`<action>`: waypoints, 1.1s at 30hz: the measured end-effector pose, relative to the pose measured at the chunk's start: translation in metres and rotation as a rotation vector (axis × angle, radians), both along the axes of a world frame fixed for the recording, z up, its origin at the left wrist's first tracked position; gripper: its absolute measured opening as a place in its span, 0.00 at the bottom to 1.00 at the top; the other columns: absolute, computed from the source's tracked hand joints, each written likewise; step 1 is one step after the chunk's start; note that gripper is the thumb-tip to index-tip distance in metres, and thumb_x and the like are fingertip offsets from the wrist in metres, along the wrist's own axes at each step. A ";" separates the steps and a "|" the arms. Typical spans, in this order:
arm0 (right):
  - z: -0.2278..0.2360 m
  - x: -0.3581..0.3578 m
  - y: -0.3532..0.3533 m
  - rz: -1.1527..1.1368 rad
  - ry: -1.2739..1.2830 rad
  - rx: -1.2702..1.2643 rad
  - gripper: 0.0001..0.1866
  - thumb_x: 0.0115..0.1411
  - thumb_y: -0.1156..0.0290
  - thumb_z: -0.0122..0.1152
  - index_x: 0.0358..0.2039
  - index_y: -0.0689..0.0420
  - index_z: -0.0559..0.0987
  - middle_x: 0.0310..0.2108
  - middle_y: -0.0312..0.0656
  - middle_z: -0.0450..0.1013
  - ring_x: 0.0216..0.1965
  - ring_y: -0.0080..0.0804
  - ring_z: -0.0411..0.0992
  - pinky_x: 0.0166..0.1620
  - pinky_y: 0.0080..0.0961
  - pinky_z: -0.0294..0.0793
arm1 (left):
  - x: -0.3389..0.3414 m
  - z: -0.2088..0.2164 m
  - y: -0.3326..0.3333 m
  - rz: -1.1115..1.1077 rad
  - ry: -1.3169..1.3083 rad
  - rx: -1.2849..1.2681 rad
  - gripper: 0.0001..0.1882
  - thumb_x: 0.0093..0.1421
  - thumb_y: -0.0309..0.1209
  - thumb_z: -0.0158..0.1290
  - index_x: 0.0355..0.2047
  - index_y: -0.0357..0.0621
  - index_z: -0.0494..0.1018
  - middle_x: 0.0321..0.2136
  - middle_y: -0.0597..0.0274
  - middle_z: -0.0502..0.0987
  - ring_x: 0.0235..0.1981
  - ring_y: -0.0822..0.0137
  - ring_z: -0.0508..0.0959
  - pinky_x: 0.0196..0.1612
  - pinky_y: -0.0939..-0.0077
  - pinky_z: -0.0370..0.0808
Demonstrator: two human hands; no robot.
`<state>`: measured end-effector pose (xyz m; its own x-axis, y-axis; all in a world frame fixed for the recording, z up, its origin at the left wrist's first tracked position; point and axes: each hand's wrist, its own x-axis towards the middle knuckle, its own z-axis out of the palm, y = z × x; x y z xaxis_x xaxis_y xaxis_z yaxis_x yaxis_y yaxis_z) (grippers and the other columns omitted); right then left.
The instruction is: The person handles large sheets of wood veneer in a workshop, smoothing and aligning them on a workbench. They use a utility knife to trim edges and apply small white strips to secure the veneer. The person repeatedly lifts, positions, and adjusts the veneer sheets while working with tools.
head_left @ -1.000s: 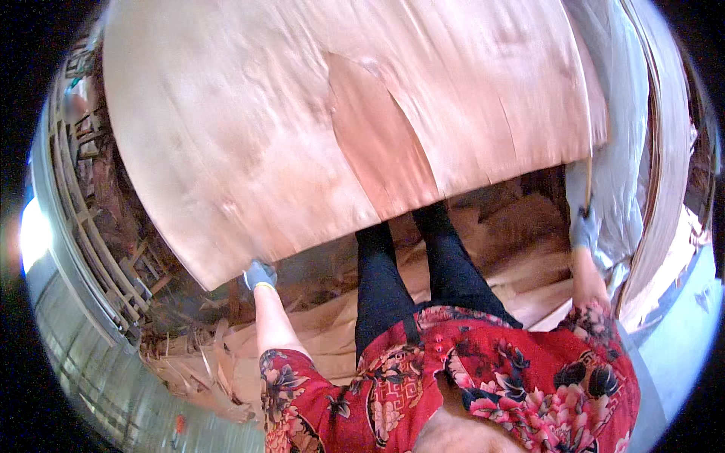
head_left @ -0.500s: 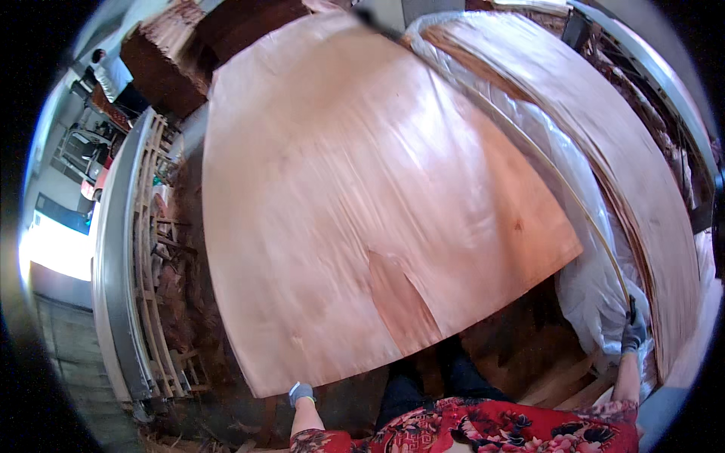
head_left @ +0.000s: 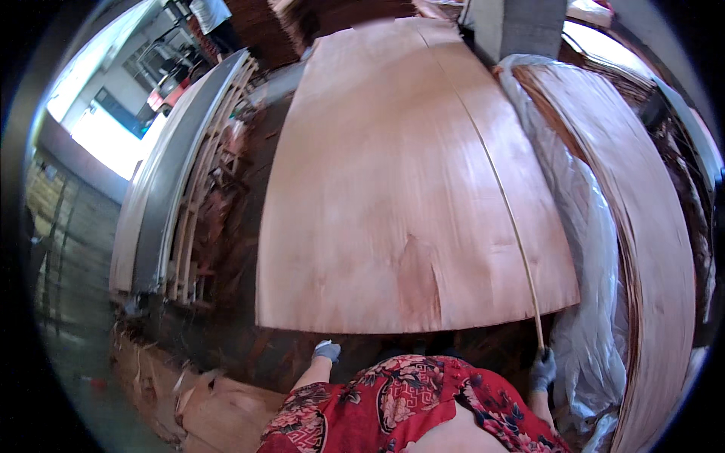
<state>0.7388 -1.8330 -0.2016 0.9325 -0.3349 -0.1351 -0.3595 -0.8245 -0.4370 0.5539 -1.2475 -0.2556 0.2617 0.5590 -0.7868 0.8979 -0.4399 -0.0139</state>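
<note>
The veneer sheet (head_left: 408, 189) has swung further away since half a second ago: then its near edge sat almost over the hands, and now it stretches far out ahead, lying flatter, with its near edge clear of both hands. The left hand (head_left: 326, 351), in a grey glove, has dropped away from that edge and hangs below it, apart from the wood; its fingers look loosely curled, though the glove is too small to be sure. The right hand (head_left: 542, 370), also gloved in grey, is closed around the near end of a thin pale stick (head_left: 506, 204) that runs far and slightly left across the sheet.

The sheet is thin, pinkish-brown wood with fine grain running far to near, a darker reddish patch (head_left: 418, 283) and a short split close to its near edge, which curves as a smooth arc. To the right stands a tall stack of similar veneer (head_left: 642, 226), its layered edges showing, with crumpled clear plastic film (head_left: 589, 249) between it and the sheet. To the left a slatted wooden rack (head_left: 204, 196) leans beside a pale long panel (head_left: 151, 204). Torn veneer scraps (head_left: 204, 408) litter the floor near left. The person's red flowered garment (head_left: 408, 411) fills the near edge.
</note>
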 end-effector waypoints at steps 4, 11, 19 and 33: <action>-0.031 0.079 0.104 0.156 0.076 0.319 0.18 0.56 0.56 0.51 0.36 0.60 0.75 0.29 0.53 0.73 0.32 0.48 0.72 0.33 0.36 0.69 | -0.032 0.056 -0.002 0.040 -0.098 0.196 0.23 0.53 0.45 0.41 0.27 0.36 0.76 0.24 0.45 0.76 0.31 0.51 0.77 0.36 0.59 0.70; -0.041 0.123 0.212 0.418 0.145 0.410 0.16 0.55 0.60 0.52 0.27 0.62 0.75 0.20 0.55 0.70 0.25 0.49 0.71 0.27 0.39 0.65 | -0.155 0.026 0.014 0.221 -0.082 0.087 0.23 0.54 0.45 0.39 0.25 0.38 0.75 0.22 0.50 0.77 0.28 0.52 0.76 0.33 0.58 0.70; -0.010 0.071 0.315 0.745 -0.101 -0.001 0.17 0.56 0.61 0.50 0.21 0.63 0.75 0.19 0.57 0.70 0.24 0.54 0.70 0.26 0.43 0.66 | -0.274 -0.049 0.032 0.159 -0.330 0.016 0.25 0.52 0.46 0.39 0.26 0.34 0.74 0.26 0.42 0.75 0.33 0.49 0.76 0.37 0.58 0.69; 0.081 0.044 0.548 0.338 0.302 0.580 0.15 0.54 0.58 0.53 0.19 0.56 0.74 0.10 0.37 0.65 0.09 0.30 0.62 0.11 0.30 0.58 | -0.549 -0.115 0.148 0.254 -0.360 0.217 0.17 0.49 0.37 0.52 0.37 0.41 0.73 0.34 0.47 0.75 0.34 0.52 0.76 0.37 0.59 0.72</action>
<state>0.7829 -1.2846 -0.1205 0.8661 0.1678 -0.4709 -0.3005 -0.5780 -0.7587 0.0045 -1.0999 -0.3706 0.3297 0.7816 -0.5296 0.9412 -0.2280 0.2494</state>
